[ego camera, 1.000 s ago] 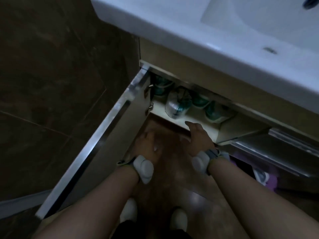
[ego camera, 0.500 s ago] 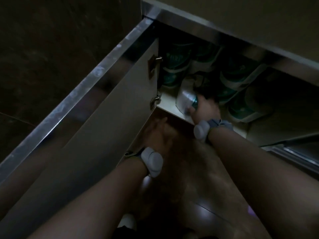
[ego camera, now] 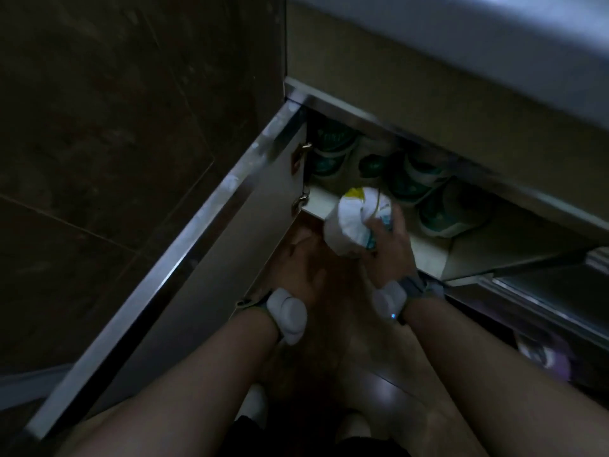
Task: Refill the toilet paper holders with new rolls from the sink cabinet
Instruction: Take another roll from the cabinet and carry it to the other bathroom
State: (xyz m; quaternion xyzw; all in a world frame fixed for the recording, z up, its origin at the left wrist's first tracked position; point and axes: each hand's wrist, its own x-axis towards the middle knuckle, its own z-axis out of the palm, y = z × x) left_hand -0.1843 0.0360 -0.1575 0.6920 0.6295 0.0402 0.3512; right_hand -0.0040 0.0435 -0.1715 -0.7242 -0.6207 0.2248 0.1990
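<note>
Since a refill is needed, the right hand (ego camera: 387, 255) clamps its fingers round a wrapped roll (ego camera: 349, 222); just beside them the left hand (ego camera: 301, 262) hovers, fingers loosely apart, likely to steady it.

Wrapped roll (ego camera: 354, 222) in right hand (ego camera: 389, 245)

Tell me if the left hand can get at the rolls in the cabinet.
Probably yes: the door stands open, the left hand is free just below the shelf, and the rolls at its left end lie unblocked.
</note>
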